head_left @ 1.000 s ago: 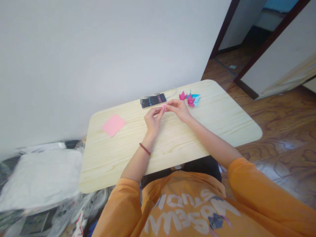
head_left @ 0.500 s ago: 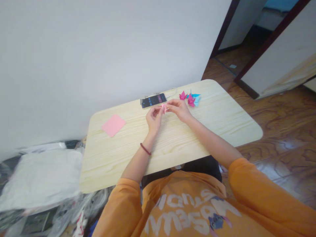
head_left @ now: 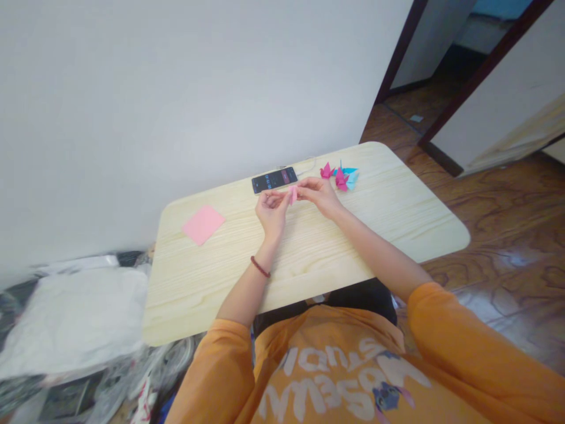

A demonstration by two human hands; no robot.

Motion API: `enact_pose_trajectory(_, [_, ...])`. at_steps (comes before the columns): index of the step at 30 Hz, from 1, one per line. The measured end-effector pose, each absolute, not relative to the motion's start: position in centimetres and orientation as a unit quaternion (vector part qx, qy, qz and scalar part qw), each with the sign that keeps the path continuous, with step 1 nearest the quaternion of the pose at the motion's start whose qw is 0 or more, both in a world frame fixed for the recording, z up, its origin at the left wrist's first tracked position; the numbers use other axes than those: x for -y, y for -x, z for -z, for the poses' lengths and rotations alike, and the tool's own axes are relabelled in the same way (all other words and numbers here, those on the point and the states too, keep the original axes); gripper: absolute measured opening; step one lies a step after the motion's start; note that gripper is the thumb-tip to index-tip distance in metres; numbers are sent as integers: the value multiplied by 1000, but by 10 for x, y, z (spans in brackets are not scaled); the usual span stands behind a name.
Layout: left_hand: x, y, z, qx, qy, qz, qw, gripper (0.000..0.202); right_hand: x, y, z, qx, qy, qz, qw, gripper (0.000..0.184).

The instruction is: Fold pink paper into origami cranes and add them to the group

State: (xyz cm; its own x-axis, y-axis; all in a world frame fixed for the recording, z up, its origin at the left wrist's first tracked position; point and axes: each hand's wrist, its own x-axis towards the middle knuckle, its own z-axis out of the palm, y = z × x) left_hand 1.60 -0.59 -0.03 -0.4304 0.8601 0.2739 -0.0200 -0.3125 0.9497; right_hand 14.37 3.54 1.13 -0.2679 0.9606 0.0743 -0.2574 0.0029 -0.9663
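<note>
1. Table [head_left: 198, 282]: wood-grain top; work sits over its far middle, just in front of the smartphone [head_left: 274, 179].
2. Left hand [head_left: 271, 213], right hand [head_left: 323, 197]: fingertips pinched nearly closed on opposite sides of the folded pink paper [head_left: 293, 195].
3. Folded pink paper: creases too small to read. Judgement: anchor with one pinch, align edges, press lightly with the other thumb.

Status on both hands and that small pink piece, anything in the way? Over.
Left fingers, right fingers: both holding folded pink paper. Paper partly covered by fingers. Phone close behind, no visible block.
</note>
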Motion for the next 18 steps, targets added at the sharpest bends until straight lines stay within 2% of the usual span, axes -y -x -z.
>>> enact_pose_trajectory(10, [8,-13,-6,-452,-459,-654,397,46,-37,-148,-16,577,353,-557,482,30])
enact_pose_trajectory(18, [5,-17,2,-448,-405,-662,443,39,-40,-147,-13,528,353,-583,507,32])
